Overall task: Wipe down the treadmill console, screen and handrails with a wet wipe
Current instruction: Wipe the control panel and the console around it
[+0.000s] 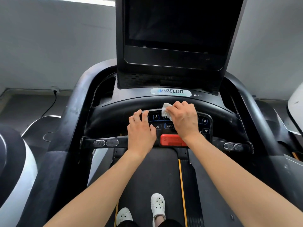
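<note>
Far out to the left of the red stop button (pixel 171 140), the left handrail (pixel 72 115) shows dull, dusty smears, so I'd judge it hasn't had the wipe yet. Coming in, just up and left of the stop button, my left hand (pixel 141 129) rests on the console (pixel 114 115). Its fingers are loosely spread and nearly flat and hold nothing, so it's only bracing me. Right above the stop button is the keypad (pixel 156 117), and that's where the action is. The wet wipe (pixel 166 110) sits bunched on the top row of keys, just above the MODE key (pixel 169 126). Up and a little right of the stop button, my right hand (pixel 184 119) has its fingers curled over the wipe, pinching it and pressing it onto the keys. High above the stop button, the screen (pixel 177 22) is dark, and I can't tell whether it's been cleaned. Far right of the stop button, the right handrail (pixel 255 115) looks as dull as the left one. My read: I'm mid-console, with the screen and both rails probably left to do.
</note>
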The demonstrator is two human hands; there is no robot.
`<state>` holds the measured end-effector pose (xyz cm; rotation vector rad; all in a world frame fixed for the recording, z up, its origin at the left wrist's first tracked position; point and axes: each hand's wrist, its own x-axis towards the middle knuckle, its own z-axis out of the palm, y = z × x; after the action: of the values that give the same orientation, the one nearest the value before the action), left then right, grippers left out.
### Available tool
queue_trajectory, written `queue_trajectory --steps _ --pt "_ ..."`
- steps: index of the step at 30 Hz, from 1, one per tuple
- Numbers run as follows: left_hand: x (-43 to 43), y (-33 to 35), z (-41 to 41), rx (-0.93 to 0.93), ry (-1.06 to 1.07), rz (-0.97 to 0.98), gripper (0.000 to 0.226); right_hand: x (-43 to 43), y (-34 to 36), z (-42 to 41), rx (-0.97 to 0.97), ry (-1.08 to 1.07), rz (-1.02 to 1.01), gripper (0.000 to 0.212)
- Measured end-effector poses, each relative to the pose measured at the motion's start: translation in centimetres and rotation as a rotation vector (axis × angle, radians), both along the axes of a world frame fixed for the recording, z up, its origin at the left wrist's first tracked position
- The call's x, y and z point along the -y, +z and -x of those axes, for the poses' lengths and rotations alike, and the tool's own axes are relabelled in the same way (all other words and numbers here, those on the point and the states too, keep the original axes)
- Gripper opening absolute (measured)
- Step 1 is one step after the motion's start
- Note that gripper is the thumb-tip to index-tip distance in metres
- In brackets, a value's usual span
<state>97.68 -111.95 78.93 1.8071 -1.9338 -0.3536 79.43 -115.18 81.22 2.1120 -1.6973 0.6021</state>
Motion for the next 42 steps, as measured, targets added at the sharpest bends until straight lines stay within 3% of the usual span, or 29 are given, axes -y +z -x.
queue_trajectory --steps 5,11,17,23,28,32,38,42 --pt "-0.1 0.1 0.1 0.011 0.004 -0.012 0.058 0.1 0.4 -0.5 -0.001 0.054 0.014 0.013" --pt "-0.2 0.2 0.2 0.014 0.006 -0.021 0.057 -0.8 -0.2 2.5 0.03 -0.087 0.011 0.018" --pt "-0.1 0.6 0.6 0.026 0.017 -0.016 0.058 -0.9 -0.7 -0.6 0.091 -0.111 -0.038 0.007" --pt "-0.5 0.5 1.4 0.101 -0.023 0.043 0.066 -1.5 -1.3 -0.8 0.085 -0.055 -0.047 0.026" --pt "-0.5 0.9 2.2 0.174 -0.201 0.122 0.065 -3.0 -1.5 3.4 0.187 -0.33 -0.048 0.027" --pt "-0.4 1.3 3.0 0.183 -0.216 0.093 0.064 -3.1 -1.4 2.6 0.344 -0.496 -0.072 0.026" --pt "0.2 1.5 3.2 0.187 -0.208 0.12 0.062 -3.0 -0.7 -0.3 0.223 -0.237 -0.154 0.038" --pt "0.3 1.4 3.0 0.196 -0.213 0.139 0.062 -3.0 -0.7 1.9 0.159 -0.277 -0.134 0.039"
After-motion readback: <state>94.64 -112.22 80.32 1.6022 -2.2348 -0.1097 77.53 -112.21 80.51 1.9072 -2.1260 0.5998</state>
